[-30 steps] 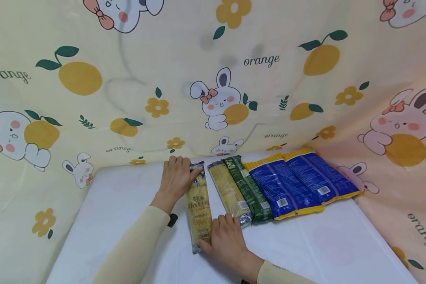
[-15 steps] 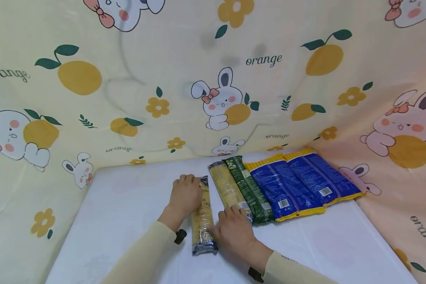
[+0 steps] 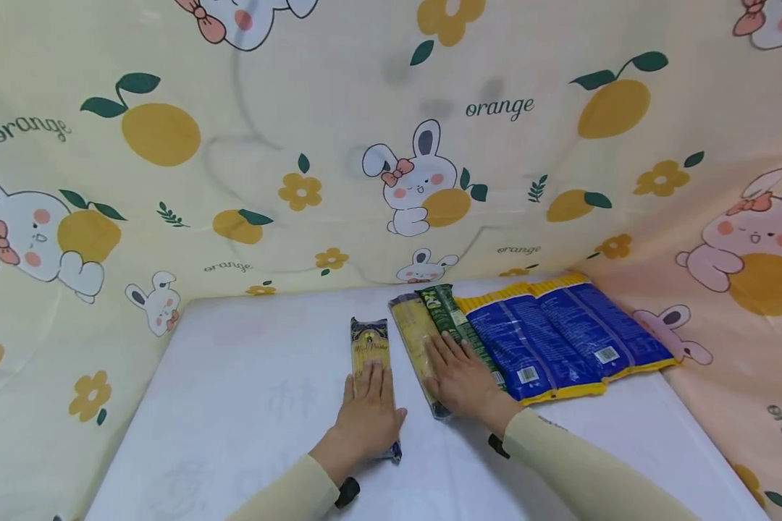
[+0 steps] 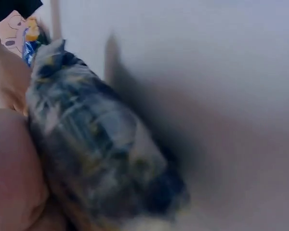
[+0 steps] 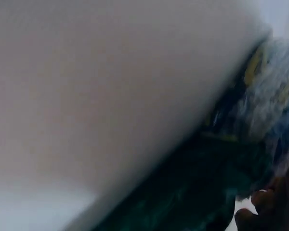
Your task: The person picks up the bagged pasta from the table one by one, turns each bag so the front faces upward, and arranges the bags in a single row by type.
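My left hand (image 3: pixel 366 416) lies with straight fingers on a pack of spaghetti (image 3: pixel 370 339), whose dark printed end points away from me. In the left wrist view the near end of that spaghetti pack (image 4: pixel 101 139) is crinkled and blurred. My right hand (image 3: pixel 465 378) rests flat over a second spaghetti pack (image 3: pixel 412 325), its fingertips reaching onto the green pack (image 3: pixel 438 300) beside it. Dark and blurred in the right wrist view, the green pack (image 5: pixel 183 187) touches the crinkled end of the second spaghetti pack (image 5: pixel 265 96).
Two blue bags with yellow edges, the nearer bag (image 3: pixel 511 336) and the farther bag (image 3: pixel 593 318), lie right of the green pack. The white table (image 3: pixel 247 376) meets a printed cloth (image 3: pixel 326 108) at the back and right.
The first spaghetti pack, gripped at its far end before, now lies face up under my left hand, which has come nearer. My right hand has left it and moved onto the second and green packs.
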### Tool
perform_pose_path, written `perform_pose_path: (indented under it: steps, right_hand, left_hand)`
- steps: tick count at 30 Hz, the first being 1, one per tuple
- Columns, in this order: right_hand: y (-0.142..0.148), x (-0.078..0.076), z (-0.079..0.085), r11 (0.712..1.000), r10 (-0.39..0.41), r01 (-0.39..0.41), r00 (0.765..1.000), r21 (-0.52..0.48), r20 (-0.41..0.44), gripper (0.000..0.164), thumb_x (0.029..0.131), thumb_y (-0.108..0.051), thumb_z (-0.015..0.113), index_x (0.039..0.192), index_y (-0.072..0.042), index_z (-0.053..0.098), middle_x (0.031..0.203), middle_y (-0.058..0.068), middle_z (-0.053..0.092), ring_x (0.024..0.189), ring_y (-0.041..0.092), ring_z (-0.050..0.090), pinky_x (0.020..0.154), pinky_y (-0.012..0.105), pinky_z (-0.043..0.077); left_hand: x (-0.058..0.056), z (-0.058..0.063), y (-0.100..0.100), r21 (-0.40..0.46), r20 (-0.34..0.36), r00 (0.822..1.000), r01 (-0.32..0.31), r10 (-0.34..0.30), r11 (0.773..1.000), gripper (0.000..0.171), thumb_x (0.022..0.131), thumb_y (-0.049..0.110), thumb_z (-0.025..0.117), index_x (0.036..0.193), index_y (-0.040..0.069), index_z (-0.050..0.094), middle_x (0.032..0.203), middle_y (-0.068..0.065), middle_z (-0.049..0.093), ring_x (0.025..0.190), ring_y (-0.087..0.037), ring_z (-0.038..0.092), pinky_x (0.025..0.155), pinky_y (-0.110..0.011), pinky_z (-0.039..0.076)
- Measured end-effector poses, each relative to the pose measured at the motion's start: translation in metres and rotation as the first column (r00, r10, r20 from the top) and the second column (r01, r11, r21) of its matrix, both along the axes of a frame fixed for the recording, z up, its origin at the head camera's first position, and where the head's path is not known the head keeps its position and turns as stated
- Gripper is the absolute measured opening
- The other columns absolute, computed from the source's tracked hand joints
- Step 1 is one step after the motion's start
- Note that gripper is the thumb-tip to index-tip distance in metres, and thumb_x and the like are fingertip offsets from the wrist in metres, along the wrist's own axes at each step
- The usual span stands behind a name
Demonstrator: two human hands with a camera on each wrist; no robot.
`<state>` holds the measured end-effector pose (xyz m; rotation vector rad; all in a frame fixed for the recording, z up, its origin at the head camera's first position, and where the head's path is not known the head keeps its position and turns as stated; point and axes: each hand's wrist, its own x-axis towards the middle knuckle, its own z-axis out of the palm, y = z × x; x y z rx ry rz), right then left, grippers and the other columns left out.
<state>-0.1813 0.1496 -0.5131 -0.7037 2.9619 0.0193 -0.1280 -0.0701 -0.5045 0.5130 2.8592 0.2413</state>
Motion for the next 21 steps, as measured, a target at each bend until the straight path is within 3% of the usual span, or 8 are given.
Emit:
perform_pose_path:
  steps: [5,12,17,21]
  right_hand:
    - [-0.002,0.0,-0.006,1.0,-0.002,0.002,1.0,0.011,0.024,0.07,0.113,-0.047,0.04,0.168,-0.007,0.022,0.175,0.013,0.022,0.163,0.034,0.019,0.13,0.061,0.013]
    - [0.0,0.0,-0.012,1.0,0.012,-0.012,1.0,0.003,0.005,0.07,0.113,-0.046,0.041,0.168,-0.007,0.023,0.174,0.014,0.025,0.162,0.034,0.021,0.129,0.063,0.012]
    - [0.0,-0.002,-0.015,1.0,0.018,-0.018,1.0,0.018,-0.004,0.071,0.113,-0.049,0.035,0.169,-0.008,0.019,0.176,0.011,0.02,0.163,0.032,0.017,0.13,0.06,0.01]
    - [0.0,-0.002,-0.015,1.0,0.024,-0.024,1.0,0.019,-0.006,0.071,0.114,-0.049,0.033,0.169,-0.007,0.019,0.176,0.012,0.019,0.163,0.032,0.017,0.13,0.06,0.01]
  left_hand:
    - [-0.011,-0.005,-0.032,-0.017,-0.049,0.998,-0.041,0.04,0.999,0.07,0.108,0.03,0.051,0.164,-0.003,0.027,0.175,-0.023,0.016,0.163,-0.042,0.009,0.128,-0.065,0.015]
    - [-0.022,-0.017,-0.111,0.026,-0.071,0.986,-0.152,0.154,0.988,0.069,0.106,0.023,0.046,0.164,-0.007,0.022,0.173,-0.029,0.013,0.162,-0.047,0.006,0.127,-0.068,0.013]
    - [-0.019,-0.018,-0.173,0.038,-0.105,0.977,-0.184,0.187,0.982,0.07,0.105,0.019,0.046,0.162,-0.013,0.02,0.17,-0.034,0.015,0.16,-0.052,0.01,0.125,-0.071,0.015]
    - [-0.01,-0.017,-0.208,0.056,-0.11,0.97,-0.212,0.217,0.976,0.071,0.105,0.019,0.048,0.16,-0.016,0.021,0.169,-0.035,0.016,0.158,-0.054,0.012,0.124,-0.072,0.016]
